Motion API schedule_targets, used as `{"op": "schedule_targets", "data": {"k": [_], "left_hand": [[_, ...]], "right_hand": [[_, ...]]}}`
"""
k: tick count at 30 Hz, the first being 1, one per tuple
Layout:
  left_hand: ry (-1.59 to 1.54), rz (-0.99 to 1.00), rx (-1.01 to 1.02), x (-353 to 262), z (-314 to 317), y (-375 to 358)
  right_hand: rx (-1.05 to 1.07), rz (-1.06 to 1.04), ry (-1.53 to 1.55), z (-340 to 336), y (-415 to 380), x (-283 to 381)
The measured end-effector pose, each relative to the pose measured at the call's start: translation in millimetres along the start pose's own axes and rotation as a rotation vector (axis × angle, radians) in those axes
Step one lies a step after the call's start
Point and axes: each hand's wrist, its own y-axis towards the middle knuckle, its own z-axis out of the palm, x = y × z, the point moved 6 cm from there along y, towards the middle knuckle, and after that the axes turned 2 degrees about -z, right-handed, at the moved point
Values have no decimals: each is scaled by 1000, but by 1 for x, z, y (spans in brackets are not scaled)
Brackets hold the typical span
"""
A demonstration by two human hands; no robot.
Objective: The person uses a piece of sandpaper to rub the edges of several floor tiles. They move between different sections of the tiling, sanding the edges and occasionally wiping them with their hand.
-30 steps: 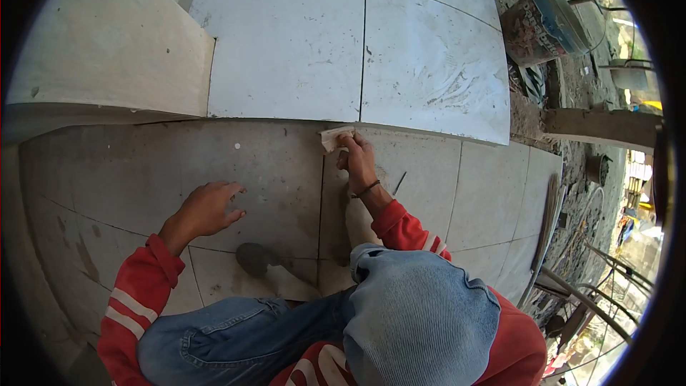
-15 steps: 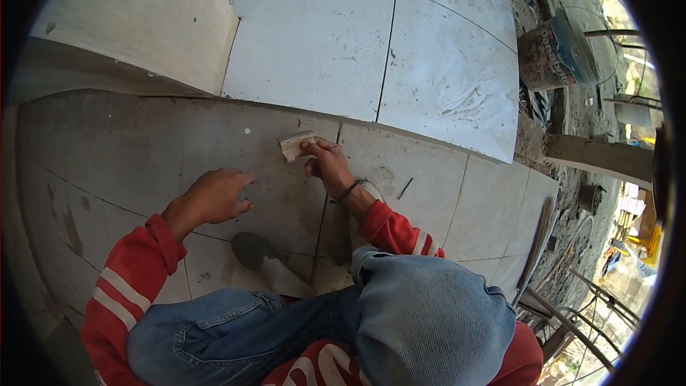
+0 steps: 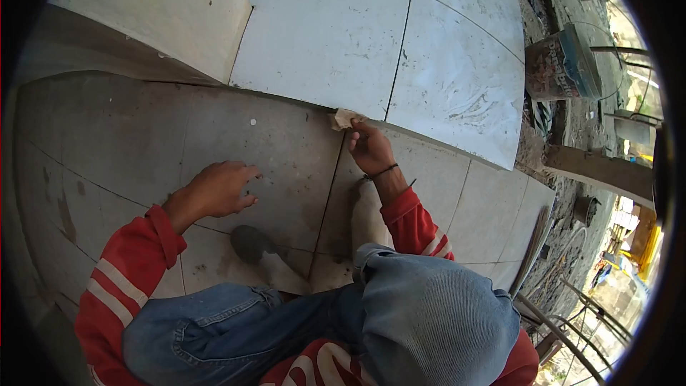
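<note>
Landmark: the vertical grout joint (image 3: 330, 193) in the grey floor tiles (image 3: 271, 150).

Left of the joint, left hand (image 3: 218, 189) lies palm-down on the grey tile, fingers spread, gripping nothing; looks like a brace for the crouch. Below it, near the joint's lower end, a dark grey mortar smear (image 3: 250, 243) on the tile.

At the joint's top end, right hand (image 3: 371, 150) pinches a small tan scrap, sponge or rag (image 3: 343, 119), closed tight on it. The scrap is pressed where the joint meets the edge of the raised white tiles (image 3: 321, 36), probably to work that seam. Thin dark band on that wrist.

Far right of the joint, on bare dirt, 1 printed bucket (image 3: 561, 64); contents can't be made out. Lower right, metal rods (image 3: 572, 300).
</note>
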Motion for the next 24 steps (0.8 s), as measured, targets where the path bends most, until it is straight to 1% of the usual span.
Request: {"op": "schedule_targets", "data": {"k": [2, 3, 5, 7, 8, 10, 12, 13, 14, 17, 19, 21, 22, 23, 24], "left_hand": [[-21, -16, -40, 7, -4, -7], [-35, -39, -35, 12, -4, -11], [-50, -62, -30, 20, 1, -14], [-20, -58, 41, 29, 17, -14], [-15, -54, 43, 28, 19, -11], [36, -37, 148, 23, 28, -5], [39, -3, 120, 16, 26, 2], [33, 23, 86, 11, 24, 7], [32, 35, 87, 4, 19, 9], [-21, -15, 24, -4, -3, 4], [-66, -24, -53, 4, -9, -4], [-65, -54, -46, 13, -9, -12], [-59, -78, -36, 18, -7, -15], [-55, -75, -36, 23, -4, -18], [-42, -84, -13, 29, 2, -19]], "right_hand": [[6, -85, 14, -53, -9, 33], [-73, -155, -16, -74, -22, 51], [-154, -217, 53, -121, -34, 78], [-62, -187, 75, -141, -33, 83], [-53, -162, 39, -133, -32, 77], [-29, -125, -60, -84, -30, 46], [-3, -70, -212, -31, -23, 10], [59, -48, -198, -12, -11, -6], [77, -34, -136, 3, -4, -15], [-1, -76, -67, -9, -2, 1], [-82, -126, 19, -58, -8, 33], [-164, -234, 151, -124, -26, 79], [-295, -359, 182, -157, -42, 105], [-328, -456, 208, -190, -55, 129], [-331, -511, 241, -231, -64, 149]]}}
